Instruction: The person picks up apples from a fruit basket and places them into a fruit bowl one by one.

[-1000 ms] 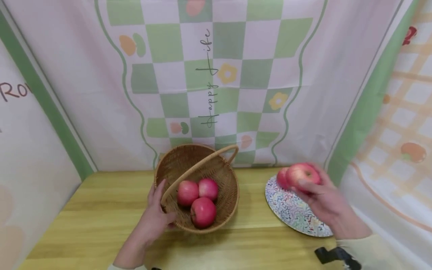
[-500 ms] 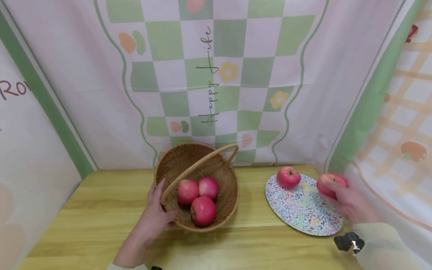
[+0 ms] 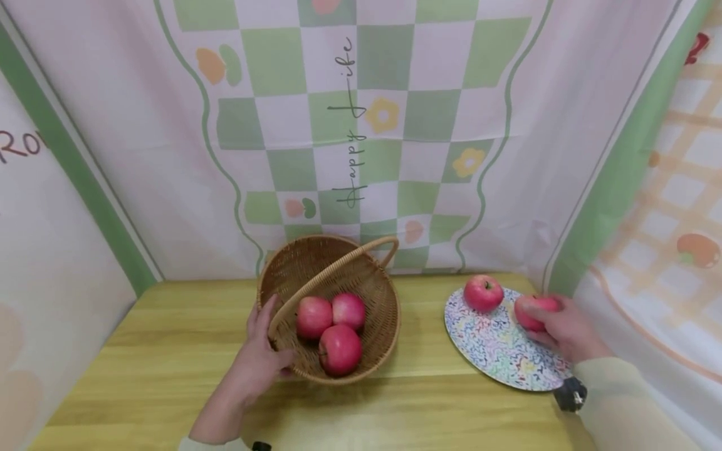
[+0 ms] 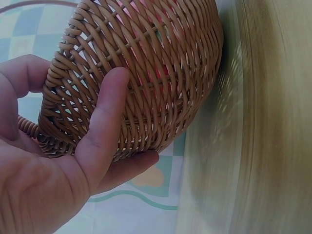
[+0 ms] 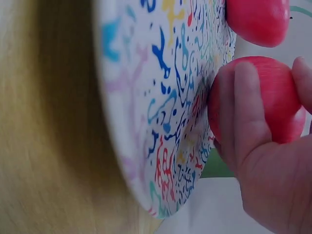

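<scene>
A wicker basket [image 3: 307,260] with an arched handle holds three red apples [image 3: 341,349]. My left hand [image 3: 256,366] grips its left rim; in the left wrist view, fingers lie along the woven outer wall [image 4: 146,112] while another digit reaches over the rim. On the right, my right hand [image 3: 575,332] holds a red apple [image 3: 530,312] at the right side of a round plate [image 3: 496,354] with multicoloured squiggles. The right wrist view has this apple [image 5: 280,92] against the plate's surface, fingers wrapped around its side. Another apple [image 3: 483,293] sits at the plate's back edge.
Everything stands on a wood-grain table [image 3: 395,413]. A checkered curtain [image 3: 383,62] hangs right behind the basket. White fabric panels with green bands [image 3: 73,163] close off the left and right sides.
My right hand has carried its apple from beside the back apple to the plate's right side, then slightly left and lower onto it. My left hand and the basket stay put.
</scene>
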`<state>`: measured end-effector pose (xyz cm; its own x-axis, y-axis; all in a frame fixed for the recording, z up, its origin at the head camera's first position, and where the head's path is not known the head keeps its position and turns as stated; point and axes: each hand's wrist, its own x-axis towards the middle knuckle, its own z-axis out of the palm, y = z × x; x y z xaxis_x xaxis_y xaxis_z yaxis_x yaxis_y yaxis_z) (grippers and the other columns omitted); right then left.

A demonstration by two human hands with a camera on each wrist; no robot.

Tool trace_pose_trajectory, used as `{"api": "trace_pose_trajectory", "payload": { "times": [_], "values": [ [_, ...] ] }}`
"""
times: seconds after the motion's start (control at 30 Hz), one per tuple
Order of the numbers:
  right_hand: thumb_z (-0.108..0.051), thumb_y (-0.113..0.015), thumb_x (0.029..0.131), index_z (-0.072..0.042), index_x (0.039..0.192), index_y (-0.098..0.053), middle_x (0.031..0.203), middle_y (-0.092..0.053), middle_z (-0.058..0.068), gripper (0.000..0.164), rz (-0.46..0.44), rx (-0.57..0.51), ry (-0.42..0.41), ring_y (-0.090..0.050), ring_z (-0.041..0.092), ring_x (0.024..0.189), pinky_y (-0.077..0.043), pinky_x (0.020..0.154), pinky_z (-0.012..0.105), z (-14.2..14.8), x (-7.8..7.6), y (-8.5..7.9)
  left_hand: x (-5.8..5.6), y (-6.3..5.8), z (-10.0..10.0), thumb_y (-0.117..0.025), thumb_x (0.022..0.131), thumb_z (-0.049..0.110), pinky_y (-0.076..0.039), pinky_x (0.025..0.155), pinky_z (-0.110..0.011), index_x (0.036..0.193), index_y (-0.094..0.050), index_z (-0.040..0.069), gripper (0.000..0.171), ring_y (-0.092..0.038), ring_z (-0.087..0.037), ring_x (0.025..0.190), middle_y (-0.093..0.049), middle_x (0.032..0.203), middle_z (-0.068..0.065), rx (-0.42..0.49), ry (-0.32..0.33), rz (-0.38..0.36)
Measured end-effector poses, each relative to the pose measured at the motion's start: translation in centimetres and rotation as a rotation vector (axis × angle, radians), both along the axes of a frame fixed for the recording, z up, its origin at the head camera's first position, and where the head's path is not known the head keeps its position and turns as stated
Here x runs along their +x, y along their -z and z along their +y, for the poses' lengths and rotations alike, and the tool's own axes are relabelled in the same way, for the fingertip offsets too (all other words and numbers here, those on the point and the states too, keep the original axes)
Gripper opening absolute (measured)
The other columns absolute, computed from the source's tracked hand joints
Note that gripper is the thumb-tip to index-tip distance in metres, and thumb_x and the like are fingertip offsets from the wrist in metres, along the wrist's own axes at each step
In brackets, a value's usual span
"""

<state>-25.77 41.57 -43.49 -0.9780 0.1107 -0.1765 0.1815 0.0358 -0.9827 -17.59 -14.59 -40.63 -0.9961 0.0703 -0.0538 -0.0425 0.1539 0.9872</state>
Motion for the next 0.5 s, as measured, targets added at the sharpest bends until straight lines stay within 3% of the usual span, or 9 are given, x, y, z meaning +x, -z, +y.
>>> {"api": "trace_pose_trajectory", "payload": {
  "times": [0.2, 0.33, 0.5],
  "values": [
    [0.004, -0.069, 0.090, -0.002, 0.131, -0.038, 0.104, -0.060, 0.002, 0.051, 0.037, -0.161, -0.006, -0.067, 0.020, 0.090, -0.056, 0.086, 0.043, 0.39, -0.67, 0.38, 0.05, -0.19, 0.03, -0.066, 0.083, -0.012, -0.059, 0.060, -0.046, 0.160, -0.008, 0.036, 0.108, -0.057, -0.029, 0.063, 0.029, 0.159, -0.005, -0.009, -0.003, -0.011],
    [0.008, -0.066, 0.091, -0.012, 0.129, -0.039, 0.103, -0.060, 0.003, 0.051, 0.047, -0.251, 0.009, -0.068, 0.022, 0.091, -0.056, 0.087, 0.042, 0.64, -0.77, 0.61, 0.10, -0.33, 0.07, -0.066, 0.084, -0.012, -0.059, 0.060, -0.045, 0.160, -0.008, 0.036, 0.108, -0.054, -0.029, 0.060, 0.029, 0.160, -0.005, -0.014, -0.005, -0.011],
    [0.010, -0.066, 0.090, -0.019, 0.136, -0.035, 0.103, -0.058, 0.002, 0.063, 0.044, -0.301, 0.043, -0.069, 0.025, 0.089, -0.055, 0.088, 0.041, 0.48, -0.56, 0.80, 0.25, -0.49, 0.09, -0.065, 0.084, -0.013, -0.059, 0.060, -0.044, 0.161, -0.007, 0.035, 0.107, -0.052, -0.027, 0.058, 0.029, 0.159, -0.005, -0.017, -0.003, -0.009]
  ]
}}
